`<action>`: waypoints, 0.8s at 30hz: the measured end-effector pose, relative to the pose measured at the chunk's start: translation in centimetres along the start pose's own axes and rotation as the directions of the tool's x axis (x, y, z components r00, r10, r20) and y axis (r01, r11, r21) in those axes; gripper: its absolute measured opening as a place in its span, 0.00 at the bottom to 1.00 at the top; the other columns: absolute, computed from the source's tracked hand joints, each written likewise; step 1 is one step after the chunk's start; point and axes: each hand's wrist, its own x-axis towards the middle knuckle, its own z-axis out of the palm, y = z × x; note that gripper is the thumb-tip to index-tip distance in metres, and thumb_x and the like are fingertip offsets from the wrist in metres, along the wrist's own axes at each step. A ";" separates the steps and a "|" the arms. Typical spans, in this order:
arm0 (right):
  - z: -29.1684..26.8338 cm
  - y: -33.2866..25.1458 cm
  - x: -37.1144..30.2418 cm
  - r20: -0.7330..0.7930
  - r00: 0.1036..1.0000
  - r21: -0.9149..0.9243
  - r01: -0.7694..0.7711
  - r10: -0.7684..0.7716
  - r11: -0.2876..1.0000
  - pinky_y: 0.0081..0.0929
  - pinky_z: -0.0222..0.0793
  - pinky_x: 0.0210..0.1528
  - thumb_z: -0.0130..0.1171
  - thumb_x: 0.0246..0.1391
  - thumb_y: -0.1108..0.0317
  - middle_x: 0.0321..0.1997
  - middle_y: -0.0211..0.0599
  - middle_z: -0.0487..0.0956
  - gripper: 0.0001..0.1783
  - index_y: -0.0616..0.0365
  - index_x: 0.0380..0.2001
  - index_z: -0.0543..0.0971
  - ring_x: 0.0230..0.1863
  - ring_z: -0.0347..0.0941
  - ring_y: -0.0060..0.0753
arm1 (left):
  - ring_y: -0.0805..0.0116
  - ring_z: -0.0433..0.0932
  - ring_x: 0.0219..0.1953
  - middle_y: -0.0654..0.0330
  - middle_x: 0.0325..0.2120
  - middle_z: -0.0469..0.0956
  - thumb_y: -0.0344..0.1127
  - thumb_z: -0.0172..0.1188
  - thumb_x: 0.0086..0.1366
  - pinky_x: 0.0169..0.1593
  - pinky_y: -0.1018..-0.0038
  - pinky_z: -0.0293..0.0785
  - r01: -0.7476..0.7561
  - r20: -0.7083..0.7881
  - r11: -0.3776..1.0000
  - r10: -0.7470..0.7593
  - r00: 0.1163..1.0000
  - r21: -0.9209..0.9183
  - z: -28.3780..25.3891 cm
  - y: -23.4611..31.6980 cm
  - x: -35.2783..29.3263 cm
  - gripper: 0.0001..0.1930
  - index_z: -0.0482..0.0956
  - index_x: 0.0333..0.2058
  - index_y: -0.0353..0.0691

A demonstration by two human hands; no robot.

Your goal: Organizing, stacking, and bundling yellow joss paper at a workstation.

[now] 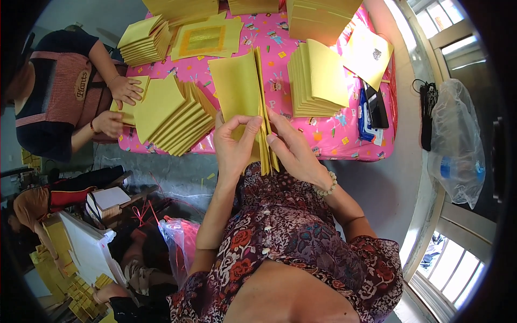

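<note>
Upright between my hands, at the table's near edge, stands a small bundle of folded yellow paper sheets (234, 83), its fold edges facing me. My left hand (234, 145) pinches the bundle from the left, thumb along the edges. From the other side my right hand (298, 153), with a beaded bracelet on its wrist, presses its fingers and thumb against the sheets. To the right lies a fanned stack of folded yellow paper (318, 81). Another stepped stack (175, 116) lies to the left.
A co-worker's hands (126, 92) rest on yellow paper at the left. The table has a pink patterned cover (274, 81). Farther back are a sheet with a gold square (202, 39) and more paper stacks. At the right edge lie a phone (377, 107) and a blue packet (366, 121).
</note>
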 end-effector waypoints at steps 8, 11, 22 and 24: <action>0.1 0.0 0.0 0.008 1.000 0.028 -0.006 0.006 1.000 0.33 0.58 0.67 0.54 0.60 0.71 0.62 0.55 0.65 0.34 0.71 0.66 0.55 0.66 0.62 0.45 | 0.67 0.71 0.46 0.58 0.37 0.76 0.36 0.67 0.60 0.54 0.72 0.62 -0.106 -0.025 0.992 0.108 0.994 0.062 0.2 0.8 0.1 0.09 0.82 0.28 0.35; 0.1 0.2 0.0 0.008 1.000 0.041 -0.009 0.008 0.999 0.33 0.58 0.66 0.55 0.59 0.71 0.62 0.55 0.65 0.35 0.71 0.66 0.55 0.66 0.62 0.45 | 0.67 0.71 0.45 0.59 0.37 0.76 0.36 0.67 0.60 0.54 0.72 0.63 -0.101 -0.016 0.993 0.102 0.995 0.055 0.3 0.8 0.1 0.10 0.82 0.28 0.35; 0.0 0.2 -0.1 0.002 1.000 0.026 -0.009 0.009 1.000 0.33 0.59 0.66 0.54 0.59 0.72 0.61 0.55 0.65 0.35 0.71 0.65 0.55 0.65 0.63 0.45 | 0.67 0.71 0.45 0.58 0.38 0.75 0.36 0.67 0.61 0.53 0.72 0.63 -0.115 0.001 0.991 0.115 0.993 0.063 0.3 0.5 0.1 0.09 0.81 0.28 0.35; 0.0 0.3 -0.1 -0.001 1.000 0.030 -0.004 0.004 1.000 0.33 0.59 0.66 0.54 0.59 0.72 0.61 0.54 0.65 0.35 0.71 0.65 0.55 0.65 0.63 0.44 | 0.67 0.71 0.45 0.59 0.38 0.75 0.36 0.67 0.61 0.53 0.72 0.64 -0.123 0.001 0.990 0.123 0.992 0.071 0.3 0.5 0.2 0.09 0.81 0.28 0.35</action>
